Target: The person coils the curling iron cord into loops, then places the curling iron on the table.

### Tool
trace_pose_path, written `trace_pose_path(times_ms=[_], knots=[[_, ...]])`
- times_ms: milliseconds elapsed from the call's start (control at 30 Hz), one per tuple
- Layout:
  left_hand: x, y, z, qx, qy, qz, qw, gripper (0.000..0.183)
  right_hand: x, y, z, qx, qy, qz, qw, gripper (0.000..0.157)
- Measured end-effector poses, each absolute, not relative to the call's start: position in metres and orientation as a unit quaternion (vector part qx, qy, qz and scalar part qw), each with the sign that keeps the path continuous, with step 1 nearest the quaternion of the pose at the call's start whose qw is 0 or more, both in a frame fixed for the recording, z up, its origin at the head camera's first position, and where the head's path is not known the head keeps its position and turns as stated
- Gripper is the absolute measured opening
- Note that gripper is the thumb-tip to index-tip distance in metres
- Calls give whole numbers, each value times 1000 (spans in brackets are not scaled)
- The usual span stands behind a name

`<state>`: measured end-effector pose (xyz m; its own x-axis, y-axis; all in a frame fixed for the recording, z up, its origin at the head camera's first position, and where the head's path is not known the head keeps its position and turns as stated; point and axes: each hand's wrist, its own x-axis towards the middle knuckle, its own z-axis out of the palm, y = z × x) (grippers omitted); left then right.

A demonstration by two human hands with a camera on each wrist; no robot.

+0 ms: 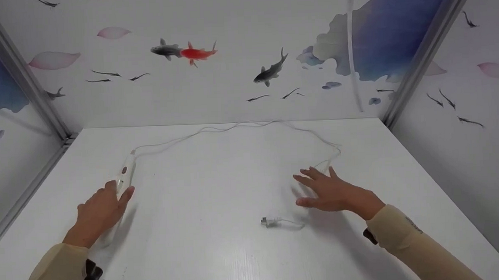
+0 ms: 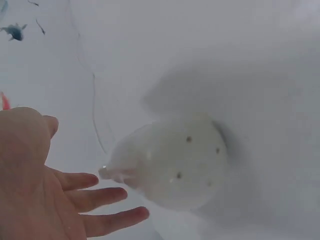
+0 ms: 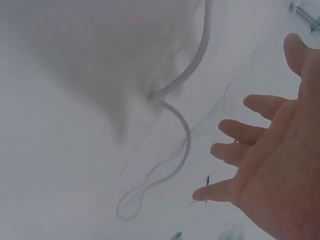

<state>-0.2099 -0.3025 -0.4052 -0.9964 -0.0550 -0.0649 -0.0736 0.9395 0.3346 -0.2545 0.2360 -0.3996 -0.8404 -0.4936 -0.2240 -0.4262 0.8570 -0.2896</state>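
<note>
A long white corded appliance (image 1: 127, 168), with a brownish button near its cord end, lies on the left of the table. Over its middle is my left hand (image 1: 97, 209), fingers extended, hiding part of the body. In the left wrist view the appliance's rounded end (image 2: 175, 160) carries several dark dots, and the fingers are loosely spread beside it. My right hand (image 1: 334, 191) hovers with fingers spread above the right stretch of the thin white cord (image 1: 312, 131). Below that hand's thumb lies the white plug (image 1: 272, 222). The right wrist view shows the cord (image 3: 187, 140) looping beside the open palm.
The white table (image 1: 201, 192) is enclosed by panels with painted fish and petals (image 1: 230, 90). Metal posts (image 1: 427, 56) stand at its back corners. The cord arcs along the table's back edge. Small clear marks (image 1: 123, 277) show near the front left.
</note>
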Motion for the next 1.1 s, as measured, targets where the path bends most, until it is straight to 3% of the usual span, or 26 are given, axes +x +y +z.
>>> trace_pose_path(times_ms=[200,467,633,833,1100], knots=[[-209,-298,-407,-46,978,194,52,85,-239,220,-408,-276,939,-100,178,76],[-205,-306,-412,-58,973,215,63,80,-224,203,-418,-429,901,-35,55,35],[-206,-313,-417,-71,973,213,60,76,-220,194,-419,-456,888,-45,43,16],[-210,-313,-419,-81,970,221,61,61,-221,194,-421,-436,893,-83,76,11],[-210,-313,-420,-81,966,239,60,57,-226,206,-421,-407,900,-108,110,12]])
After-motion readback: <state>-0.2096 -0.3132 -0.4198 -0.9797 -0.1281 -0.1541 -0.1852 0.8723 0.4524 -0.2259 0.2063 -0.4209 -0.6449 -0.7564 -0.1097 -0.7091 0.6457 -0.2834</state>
